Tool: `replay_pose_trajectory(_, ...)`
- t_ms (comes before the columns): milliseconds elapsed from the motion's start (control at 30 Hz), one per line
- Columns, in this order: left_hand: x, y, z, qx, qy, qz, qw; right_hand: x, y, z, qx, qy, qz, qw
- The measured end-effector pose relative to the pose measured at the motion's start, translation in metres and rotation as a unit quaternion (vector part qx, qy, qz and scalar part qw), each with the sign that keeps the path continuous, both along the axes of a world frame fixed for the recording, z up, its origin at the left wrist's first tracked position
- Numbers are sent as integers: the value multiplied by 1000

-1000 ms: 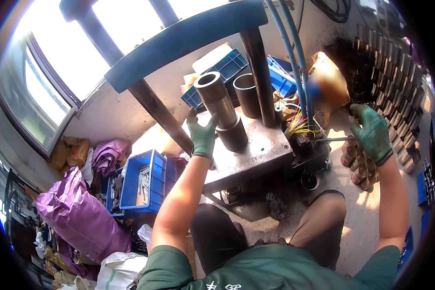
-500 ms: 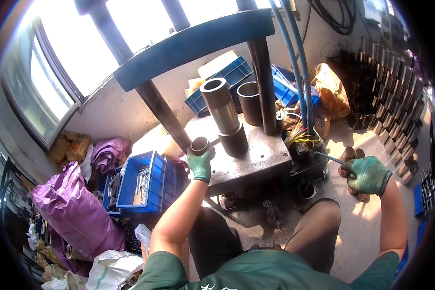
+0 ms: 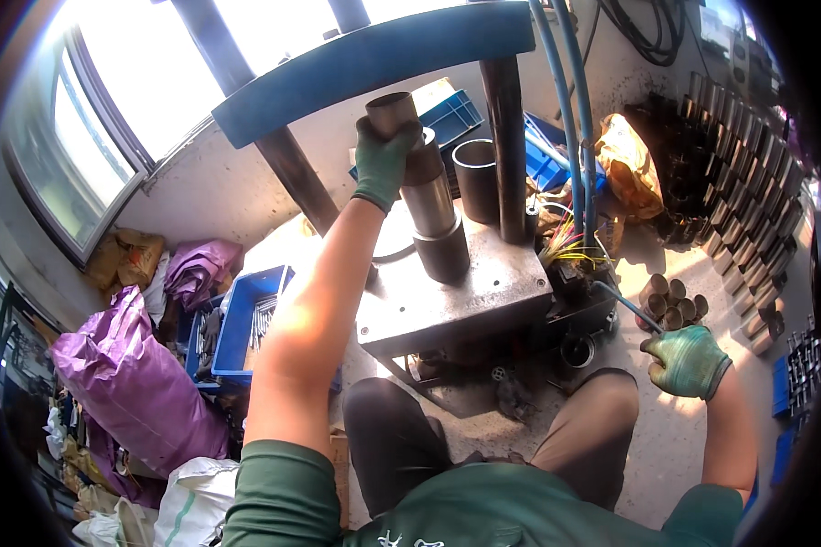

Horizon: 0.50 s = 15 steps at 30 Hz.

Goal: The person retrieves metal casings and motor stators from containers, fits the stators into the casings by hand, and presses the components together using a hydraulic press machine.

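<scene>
My left hand [image 3: 382, 167], in a green glove, grips a short metal sleeve [image 3: 391, 111] at the top of a standing metal cylinder [image 3: 427, 205]. Whether the sleeve touches the cylinder's upper end, I cannot tell. The cylinder sits in a wider dark collar [image 3: 442, 256] on the press's metal table [image 3: 456, 310]. To the right, my gloved right hand [image 3: 691, 363] is closed around the end of a thin lever [image 3: 622, 302] that slants down from the machine; its palm side is hidden.
A blue press crossbeam [image 3: 374, 68] arches over the table between dark posts. A wide dark tube [image 3: 475, 178] stands behind the cylinder. Several short tubes [image 3: 673, 301] stand on the floor beyond my right hand. Blue bins [image 3: 239, 324] and a purple sack [image 3: 137, 392] lie left.
My left hand has lifted the sleeve from the table's left edge up to the cylinder's top. My right hand has moved lower, and the lever slants more steeply down.
</scene>
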<state>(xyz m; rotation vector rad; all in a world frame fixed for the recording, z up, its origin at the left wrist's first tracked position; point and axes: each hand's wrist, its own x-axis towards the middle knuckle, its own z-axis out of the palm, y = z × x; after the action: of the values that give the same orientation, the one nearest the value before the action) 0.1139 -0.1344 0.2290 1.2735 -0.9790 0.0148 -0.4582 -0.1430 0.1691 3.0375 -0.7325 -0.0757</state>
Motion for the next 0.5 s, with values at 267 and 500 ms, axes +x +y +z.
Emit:
replay_pose_trajectory(267, 2, 11, -2, 85, -47, 108, 989, -16, 38, -58, 23, -40, -87, 995)
replay_pose_trajectory(500, -12, 26, 6, 134, -58, 126, 981, -9, 56, -69, 4, -149, -147, 978)
